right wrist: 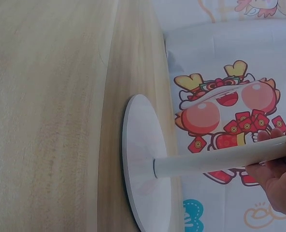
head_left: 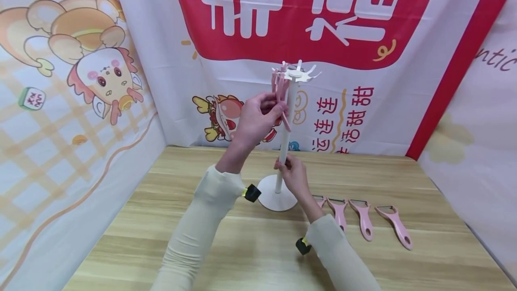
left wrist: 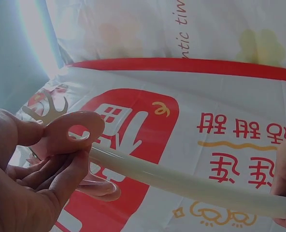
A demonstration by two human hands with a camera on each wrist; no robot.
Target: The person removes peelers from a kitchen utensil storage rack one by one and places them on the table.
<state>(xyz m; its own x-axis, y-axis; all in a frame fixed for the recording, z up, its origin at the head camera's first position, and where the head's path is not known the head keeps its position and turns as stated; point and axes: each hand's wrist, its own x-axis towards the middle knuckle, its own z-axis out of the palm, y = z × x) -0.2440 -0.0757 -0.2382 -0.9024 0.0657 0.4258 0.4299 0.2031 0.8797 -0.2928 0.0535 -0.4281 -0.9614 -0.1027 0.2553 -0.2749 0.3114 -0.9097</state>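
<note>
Pink peeler (left wrist: 61, 131), handle pinched by left hand (head_left: 258, 118), thumb against fingers, below the white stand's hooks (head_left: 296, 74); second pink handle (left wrist: 102, 190) beside it; right hand (head_left: 295, 174) curls fingers round the pole (head_left: 285, 140), presumably for steadiness; four pink peelers (head_left: 365, 222), handles nearward, lie on the surface (head_left: 133, 237).

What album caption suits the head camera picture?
Left hand holds a pink peeler near the top of a white hook stand, right hand grips its pole; more peelers lie on the table.
</note>
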